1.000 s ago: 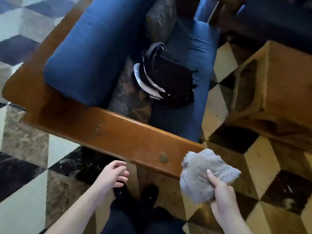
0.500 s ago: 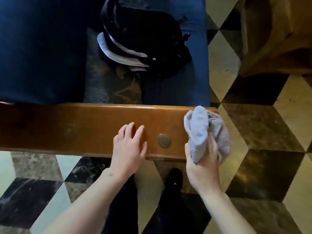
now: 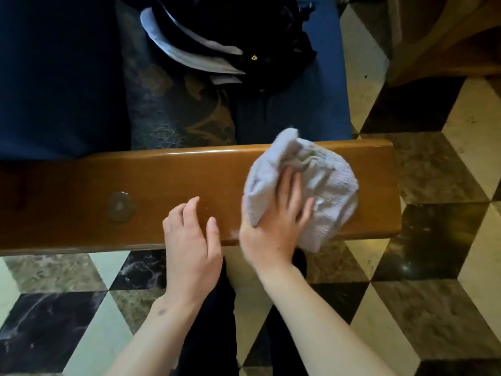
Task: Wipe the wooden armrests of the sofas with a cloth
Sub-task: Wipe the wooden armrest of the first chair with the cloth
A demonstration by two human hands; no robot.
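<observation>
Armrest [image 3: 173, 185]: 1; cloth [image 3: 322, 185]: 1, bunched under right hand [image 3: 273, 226] fingers, near armrest's end; left hand [image 3: 189, 248] fingers spread, empty, beside.

Armrest [image 3: 162, 191] cut off at left edge; cloth [image 3: 325, 191] hides part of its top; black bag [image 3: 257, 31] cropped at top.
</observation>
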